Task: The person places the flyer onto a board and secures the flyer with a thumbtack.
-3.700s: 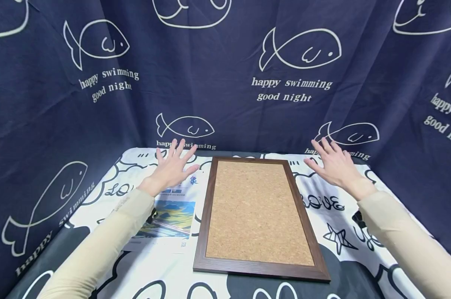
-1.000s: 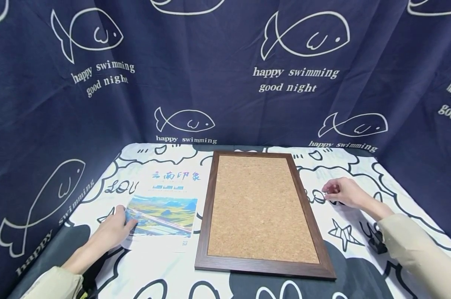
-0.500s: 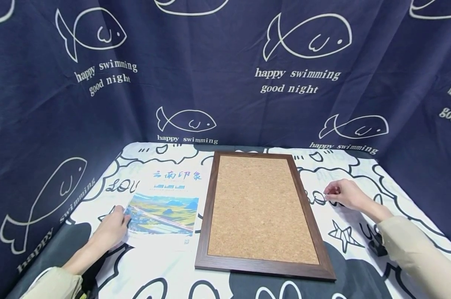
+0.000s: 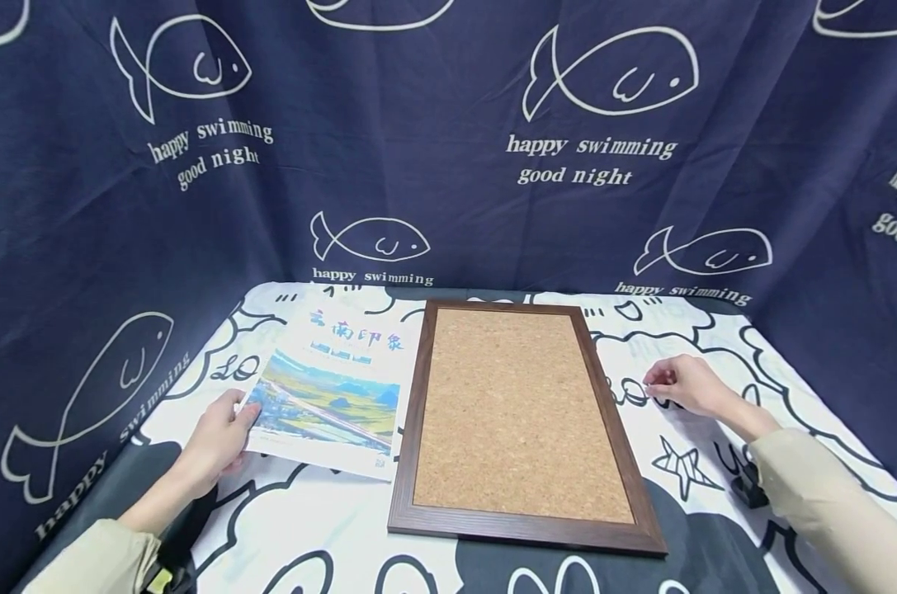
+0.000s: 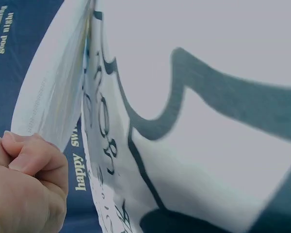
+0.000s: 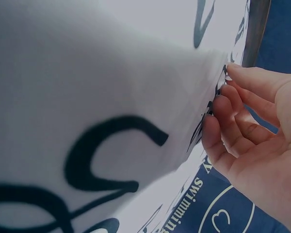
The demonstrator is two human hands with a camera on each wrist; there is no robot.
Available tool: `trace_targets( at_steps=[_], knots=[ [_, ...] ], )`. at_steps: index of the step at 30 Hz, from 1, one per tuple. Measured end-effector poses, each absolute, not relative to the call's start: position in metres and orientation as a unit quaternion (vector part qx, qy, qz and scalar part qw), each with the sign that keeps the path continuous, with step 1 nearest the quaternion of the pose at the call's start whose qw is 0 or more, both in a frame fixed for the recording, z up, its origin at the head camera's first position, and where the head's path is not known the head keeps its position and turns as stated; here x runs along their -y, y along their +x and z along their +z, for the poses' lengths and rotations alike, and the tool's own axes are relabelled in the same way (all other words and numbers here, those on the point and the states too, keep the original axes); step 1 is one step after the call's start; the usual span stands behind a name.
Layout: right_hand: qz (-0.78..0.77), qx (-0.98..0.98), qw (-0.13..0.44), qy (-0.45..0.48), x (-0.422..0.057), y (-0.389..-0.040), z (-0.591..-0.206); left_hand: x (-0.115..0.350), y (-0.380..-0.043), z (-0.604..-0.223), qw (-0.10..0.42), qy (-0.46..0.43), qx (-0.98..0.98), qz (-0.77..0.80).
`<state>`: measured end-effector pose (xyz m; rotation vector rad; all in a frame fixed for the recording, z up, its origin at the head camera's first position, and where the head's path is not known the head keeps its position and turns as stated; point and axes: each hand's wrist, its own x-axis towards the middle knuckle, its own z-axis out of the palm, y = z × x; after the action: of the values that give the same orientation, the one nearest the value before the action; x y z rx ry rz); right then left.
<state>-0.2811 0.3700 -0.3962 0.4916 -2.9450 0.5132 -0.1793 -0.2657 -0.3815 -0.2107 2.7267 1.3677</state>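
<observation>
My left hand point(image 4: 214, 437) pinches the left edge of a printed paper poster point(image 4: 325, 404) with a landscape picture and blue lettering. The sheet is tilted, its left side raised off the cloth; the left wrist view shows the poster point(image 5: 51, 92) from behind, between thumb and curled fingers. To its right lies a cork board point(image 4: 522, 412) in a dark brown frame. Beyond that, my right hand point(image 4: 689, 386) is low over the cloth, thumb and index finger pinching a small pale thing point(image 6: 228, 76), too small to identify. The other fingers of the right hand are curled near the cloth.
A white cloth point(image 4: 329, 520) with black doodles and dark patches covers the table. Navy curtains point(image 4: 455, 148) with fish drawings close off the back and both sides. The poster's right edge is close beside the board's frame.
My left hand has come down from above the table, taken the poster's left edge and raised it, turning the sheet slightly. My right hand has lowered to the cloth and stayed there.
</observation>
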Motion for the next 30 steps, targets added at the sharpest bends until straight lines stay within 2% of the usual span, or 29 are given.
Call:
trace_targets(
  at_steps=[15,30],
  knots=[
    [0.179,0.967,0.066,0.168,-0.369,-0.281,-0.396,0.254,-0.194,-0.351,-0.01,-0.06,-0.863,0.501],
    [0.209,0.96,0.076,0.171,-0.37,-0.282,-0.393,0.173,-0.215,-0.345,0.044,-0.04,-0.804,0.592]
  ],
)
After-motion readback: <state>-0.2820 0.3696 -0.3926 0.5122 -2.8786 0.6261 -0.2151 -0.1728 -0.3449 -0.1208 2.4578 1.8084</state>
